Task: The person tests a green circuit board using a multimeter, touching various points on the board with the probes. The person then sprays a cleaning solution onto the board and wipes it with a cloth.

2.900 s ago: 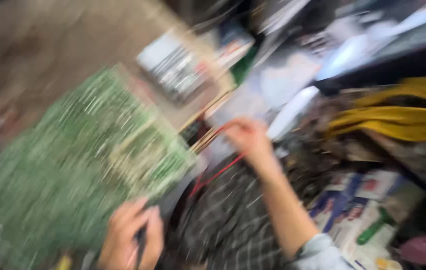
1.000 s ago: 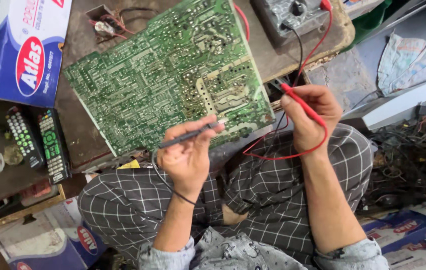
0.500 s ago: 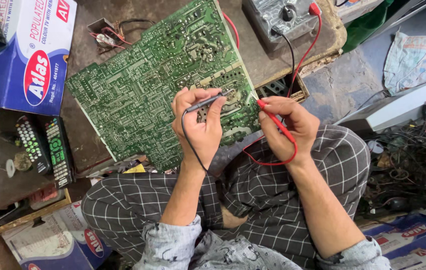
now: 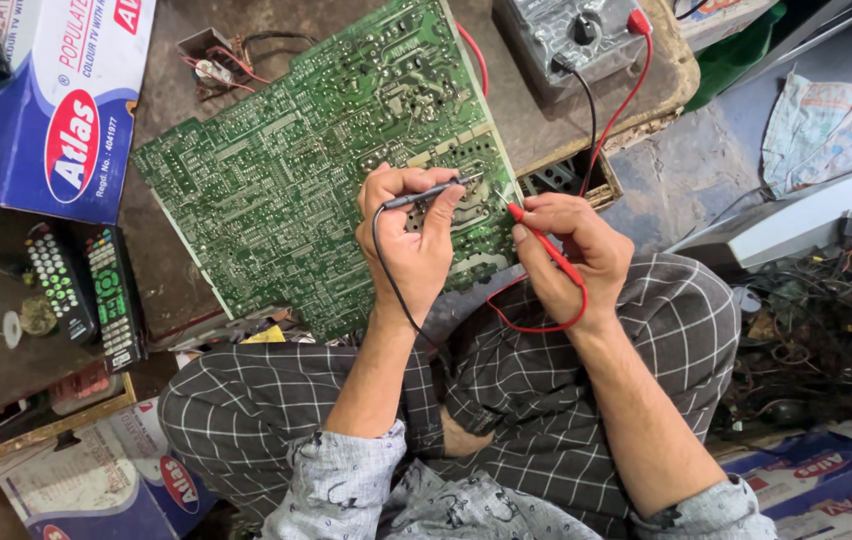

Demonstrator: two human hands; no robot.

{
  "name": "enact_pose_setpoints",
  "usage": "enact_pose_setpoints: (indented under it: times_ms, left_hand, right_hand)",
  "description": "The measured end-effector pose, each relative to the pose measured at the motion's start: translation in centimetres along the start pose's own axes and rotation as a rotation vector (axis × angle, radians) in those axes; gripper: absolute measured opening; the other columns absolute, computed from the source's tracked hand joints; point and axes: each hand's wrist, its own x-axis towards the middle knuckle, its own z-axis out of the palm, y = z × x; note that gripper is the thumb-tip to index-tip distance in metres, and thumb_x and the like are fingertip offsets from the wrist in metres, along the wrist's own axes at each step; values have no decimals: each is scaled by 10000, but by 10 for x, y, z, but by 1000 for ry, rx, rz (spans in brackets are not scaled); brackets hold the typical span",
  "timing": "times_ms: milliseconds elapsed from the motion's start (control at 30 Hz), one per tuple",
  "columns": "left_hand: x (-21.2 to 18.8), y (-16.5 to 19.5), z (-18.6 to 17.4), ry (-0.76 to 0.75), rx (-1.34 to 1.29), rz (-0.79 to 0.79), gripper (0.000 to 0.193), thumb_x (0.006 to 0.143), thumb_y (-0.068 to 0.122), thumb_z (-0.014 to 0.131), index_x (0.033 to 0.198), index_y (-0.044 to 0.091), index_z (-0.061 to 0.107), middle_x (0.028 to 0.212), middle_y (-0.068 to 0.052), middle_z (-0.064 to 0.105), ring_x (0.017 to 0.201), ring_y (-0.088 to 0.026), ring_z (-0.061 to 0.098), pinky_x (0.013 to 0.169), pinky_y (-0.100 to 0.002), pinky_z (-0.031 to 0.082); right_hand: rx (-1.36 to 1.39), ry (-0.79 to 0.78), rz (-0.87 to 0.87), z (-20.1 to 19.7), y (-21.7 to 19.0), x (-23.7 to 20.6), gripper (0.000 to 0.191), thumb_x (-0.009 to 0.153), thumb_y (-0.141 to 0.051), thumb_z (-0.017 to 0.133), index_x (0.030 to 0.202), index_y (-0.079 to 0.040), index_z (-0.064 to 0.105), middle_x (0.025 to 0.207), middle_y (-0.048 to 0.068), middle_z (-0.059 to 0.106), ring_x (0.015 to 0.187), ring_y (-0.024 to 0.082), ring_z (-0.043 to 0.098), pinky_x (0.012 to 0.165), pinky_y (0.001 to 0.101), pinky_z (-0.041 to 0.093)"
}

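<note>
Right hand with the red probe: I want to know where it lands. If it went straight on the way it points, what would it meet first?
Most likely the green circuit board: the right hand aims the red probe up-left, tip near its right edge. Contact unclear.

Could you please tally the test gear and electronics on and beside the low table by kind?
Large green printed circuit board: 1
Grey multimeter: 1
Thin test probes, black in left hand, red in right hand: 2
Black remote controls: 2
Total: 6
</note>
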Motion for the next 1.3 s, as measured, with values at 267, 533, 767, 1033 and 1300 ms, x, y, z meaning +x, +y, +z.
enact_pose_setpoints:
  times_ms: [267,533,767,1033,1300]
  left_hand:
    - [-1,-6,-34,32,16,11,265,963,155,794,1034,72,553,1008,-41,772,1025,-237,711,1185,-488,430]
    - [23,32,128,49,24,33,256,969,148,785,1031,71,549,1001,-41,780,1020,-243,717,1189,-498,429]
    - [27,54,175,54,31,31,263,964,148,786,1035,68,545,1000,-45,779,1029,-264,711,1180,-500,432]
    - [30,67,205,68,38,34,265,961,146,789,1034,70,547,999,-43,775,1028,-273,709,1177,-501,439]
    - [31,65,197,64,45,32,259,958,139,790,1027,70,550,993,-43,775,1016,-267,715,1175,-505,435]
  right_hand:
    - [45,21,75,32,-13,-16,158,896,116,742,1025,40,690,1114,149,714,1043,174,693,924,268,549]
    - [-40,2,73,-107,47,56,144,896,102,749,1008,24,704,1095,137,720,987,153,695,855,250,549]
    - [-40,-7,99,-156,60,75,142,900,97,751,1013,16,720,1091,136,718,950,136,688,805,234,540]
    - [-34,-31,74,-188,70,89,137,886,97,752,992,16,721,1064,137,727,975,149,704,833,241,546]
    - [-50,-39,82,-183,65,88,139,874,98,753,983,18,723,1056,138,730,960,157,706,821,245,548]
